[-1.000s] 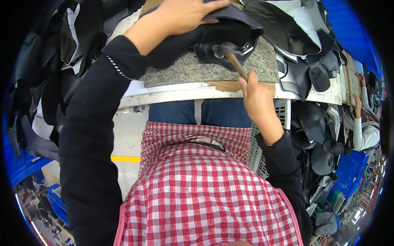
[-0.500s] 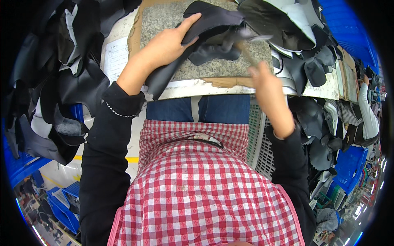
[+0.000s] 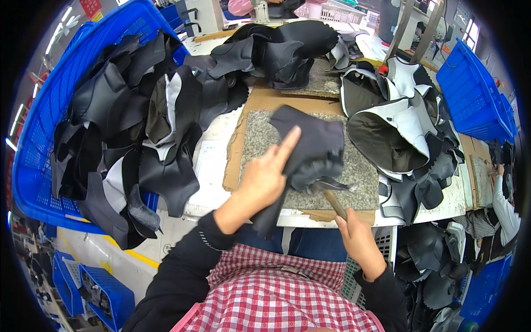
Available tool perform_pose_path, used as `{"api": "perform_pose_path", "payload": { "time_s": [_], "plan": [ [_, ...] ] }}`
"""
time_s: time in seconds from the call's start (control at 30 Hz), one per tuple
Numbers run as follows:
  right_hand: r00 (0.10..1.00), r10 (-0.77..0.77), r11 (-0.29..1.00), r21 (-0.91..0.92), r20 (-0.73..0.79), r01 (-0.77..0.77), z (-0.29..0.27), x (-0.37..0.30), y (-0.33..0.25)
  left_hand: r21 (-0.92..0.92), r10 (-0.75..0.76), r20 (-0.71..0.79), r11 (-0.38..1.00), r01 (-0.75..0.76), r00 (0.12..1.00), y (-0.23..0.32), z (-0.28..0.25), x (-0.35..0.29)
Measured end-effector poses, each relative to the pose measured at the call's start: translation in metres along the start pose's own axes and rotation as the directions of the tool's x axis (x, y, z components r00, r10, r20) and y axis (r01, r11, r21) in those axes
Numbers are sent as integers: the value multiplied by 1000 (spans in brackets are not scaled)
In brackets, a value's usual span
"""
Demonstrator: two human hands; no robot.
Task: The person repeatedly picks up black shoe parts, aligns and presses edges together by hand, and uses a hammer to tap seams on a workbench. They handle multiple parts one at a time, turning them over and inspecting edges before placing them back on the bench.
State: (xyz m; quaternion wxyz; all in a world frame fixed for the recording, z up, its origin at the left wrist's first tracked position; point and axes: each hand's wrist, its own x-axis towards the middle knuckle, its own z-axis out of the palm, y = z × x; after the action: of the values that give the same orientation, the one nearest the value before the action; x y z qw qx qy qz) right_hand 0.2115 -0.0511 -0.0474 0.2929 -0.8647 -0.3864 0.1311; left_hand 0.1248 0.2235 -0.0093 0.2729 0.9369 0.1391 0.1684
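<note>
Hammer (image 3: 336, 205) has shifted toward the near edge of the black piece (image 3: 315, 135) since the earlier frame; view tilts up, so the blue crate (image 3: 27, 182) at left shows far more. Right hand (image 3: 355, 232) wraps its fingers round the hammer's wooden handle. Left hand (image 3: 260, 180) rests on the piece, index finger extended, others bent; thumb side is unclear, can't tell if it pinches. Piece lies on the speckled slab (image 3: 362, 166), over cardboard (image 3: 234, 163) on the white tabletop (image 3: 207, 171).
</note>
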Motion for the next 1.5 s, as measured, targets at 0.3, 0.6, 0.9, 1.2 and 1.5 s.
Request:
{"api": "perform_pose_path", "payload": {
  "time_s": [0.3,0.6,0.9,1.2,1.5],
  "plan": [
    [932,-163,986,-72,-323,148,-15,34,17,158,116,-557,987,-33,822,-70,-195,313],
    [910,-307,925,-311,-277,218,12,78,41,922,337,67,339,-187,939,-191,-32,260],
    [885,-351,917,-302,-307,259,22,89,47,956,327,-163,284,68,931,-162,-130,318],
    [882,-354,924,-265,-312,277,21,83,46,957,339,217,109,-267,915,-91,-112,132],
    [916,-291,957,-67,-277,284,5,94,43,700,-224,657,537,-472,720,-33,-37,74]
  ]
}}
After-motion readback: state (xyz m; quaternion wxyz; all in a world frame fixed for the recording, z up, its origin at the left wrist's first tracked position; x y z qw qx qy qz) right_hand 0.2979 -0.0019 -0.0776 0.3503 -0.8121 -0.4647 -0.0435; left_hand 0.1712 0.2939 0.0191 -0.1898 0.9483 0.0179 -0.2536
